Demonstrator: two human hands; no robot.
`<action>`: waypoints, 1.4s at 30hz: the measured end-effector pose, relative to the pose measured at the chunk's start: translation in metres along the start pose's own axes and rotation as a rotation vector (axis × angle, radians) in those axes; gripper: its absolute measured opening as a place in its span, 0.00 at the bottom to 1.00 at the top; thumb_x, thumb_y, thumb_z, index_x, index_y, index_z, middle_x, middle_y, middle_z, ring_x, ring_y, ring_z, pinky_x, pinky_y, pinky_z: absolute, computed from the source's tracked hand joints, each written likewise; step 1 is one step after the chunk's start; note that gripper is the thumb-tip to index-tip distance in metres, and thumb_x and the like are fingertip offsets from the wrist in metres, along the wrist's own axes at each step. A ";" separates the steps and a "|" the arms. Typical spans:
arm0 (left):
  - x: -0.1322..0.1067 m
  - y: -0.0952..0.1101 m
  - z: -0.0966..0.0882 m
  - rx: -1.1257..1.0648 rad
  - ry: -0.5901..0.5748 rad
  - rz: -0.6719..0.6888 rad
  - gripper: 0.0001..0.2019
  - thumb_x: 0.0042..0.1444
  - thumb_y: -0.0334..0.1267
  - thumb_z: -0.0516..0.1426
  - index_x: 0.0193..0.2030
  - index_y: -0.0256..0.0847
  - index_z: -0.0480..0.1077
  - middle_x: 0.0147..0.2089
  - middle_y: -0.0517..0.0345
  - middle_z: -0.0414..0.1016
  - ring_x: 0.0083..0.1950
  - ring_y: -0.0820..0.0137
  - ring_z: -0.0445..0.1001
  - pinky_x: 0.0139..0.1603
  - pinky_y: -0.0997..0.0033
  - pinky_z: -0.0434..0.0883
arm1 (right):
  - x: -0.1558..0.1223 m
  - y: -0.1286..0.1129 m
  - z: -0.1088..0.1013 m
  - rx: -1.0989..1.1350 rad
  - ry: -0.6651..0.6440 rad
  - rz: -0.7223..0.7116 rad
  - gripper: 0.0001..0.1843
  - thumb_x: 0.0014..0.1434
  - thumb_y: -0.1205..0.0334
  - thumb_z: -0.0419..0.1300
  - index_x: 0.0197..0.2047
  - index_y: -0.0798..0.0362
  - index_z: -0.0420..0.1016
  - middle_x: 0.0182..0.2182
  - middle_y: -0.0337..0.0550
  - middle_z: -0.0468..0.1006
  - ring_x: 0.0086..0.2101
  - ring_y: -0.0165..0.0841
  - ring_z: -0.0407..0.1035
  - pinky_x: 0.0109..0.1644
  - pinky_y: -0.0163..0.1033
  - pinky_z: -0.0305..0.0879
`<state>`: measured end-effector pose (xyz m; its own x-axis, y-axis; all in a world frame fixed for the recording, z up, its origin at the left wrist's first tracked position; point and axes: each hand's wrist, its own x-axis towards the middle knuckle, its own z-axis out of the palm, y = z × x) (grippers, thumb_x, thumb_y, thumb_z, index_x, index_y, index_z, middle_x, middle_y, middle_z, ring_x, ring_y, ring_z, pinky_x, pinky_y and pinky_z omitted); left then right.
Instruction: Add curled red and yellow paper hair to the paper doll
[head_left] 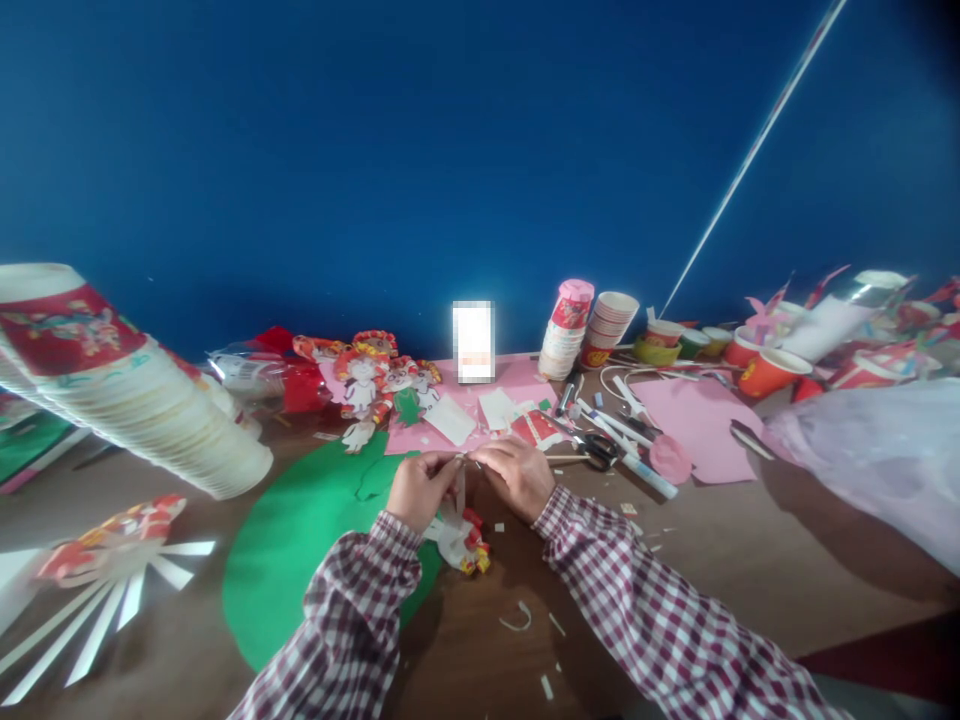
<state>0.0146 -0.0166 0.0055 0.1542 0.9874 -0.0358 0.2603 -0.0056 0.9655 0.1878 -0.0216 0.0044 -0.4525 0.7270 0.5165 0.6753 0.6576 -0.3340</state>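
Observation:
Both hands meet over the middle of the table, fingertips close together. My left hand (421, 488) is closed in a pinch on a narrow whitish strip (460, 497), which looks like paper and hangs down from the fingers. My right hand (519, 472) is also pinched, its fingertips beside the left ones; what lies between them is too small to make out. Just below the hands is a white, red and yellow paper cutout (459, 542). Under my left wrist a round green sheet (300, 560) lies flat.
A tall stack of paper cups (142, 400) leans at the left, near a cutout with white strips (112, 545). Behind the hands are pink paper (412, 438), figure cutouts (364, 385), scissors (600, 450) and a marker (649, 476). Cup stacks (566, 335) and a whitish plastic bag (877, 460) stand right.

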 end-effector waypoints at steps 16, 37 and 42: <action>-0.002 0.001 0.004 0.018 -0.033 -0.006 0.14 0.47 0.43 0.55 0.33 0.34 0.73 0.16 0.62 0.68 0.18 0.75 0.65 0.19 0.78 0.63 | -0.001 -0.004 0.001 0.025 0.001 0.053 0.12 0.60 0.61 0.49 0.44 0.50 0.70 0.39 0.42 0.74 0.40 0.32 0.66 0.44 0.36 0.62; -0.003 0.005 0.000 0.126 -0.029 -0.042 0.20 0.50 0.51 0.50 0.21 0.34 0.69 0.14 0.61 0.67 0.15 0.76 0.64 0.16 0.79 0.61 | 0.000 -0.007 0.000 0.002 0.064 -0.019 0.10 0.59 0.64 0.50 0.40 0.52 0.71 0.36 0.42 0.75 0.37 0.31 0.66 0.43 0.37 0.61; -0.002 0.004 0.001 0.140 -0.040 -0.053 0.19 0.49 0.49 0.51 0.20 0.35 0.68 0.15 0.61 0.67 0.16 0.76 0.65 0.17 0.79 0.62 | 0.000 -0.008 0.001 -0.002 0.059 -0.010 0.10 0.60 0.63 0.50 0.40 0.51 0.72 0.36 0.41 0.75 0.37 0.31 0.66 0.42 0.36 0.61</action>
<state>0.0161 -0.0192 0.0090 0.1742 0.9798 -0.0987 0.3986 0.0215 0.9169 0.1821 -0.0264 0.0062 -0.4242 0.7073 0.5655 0.6719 0.6645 -0.3270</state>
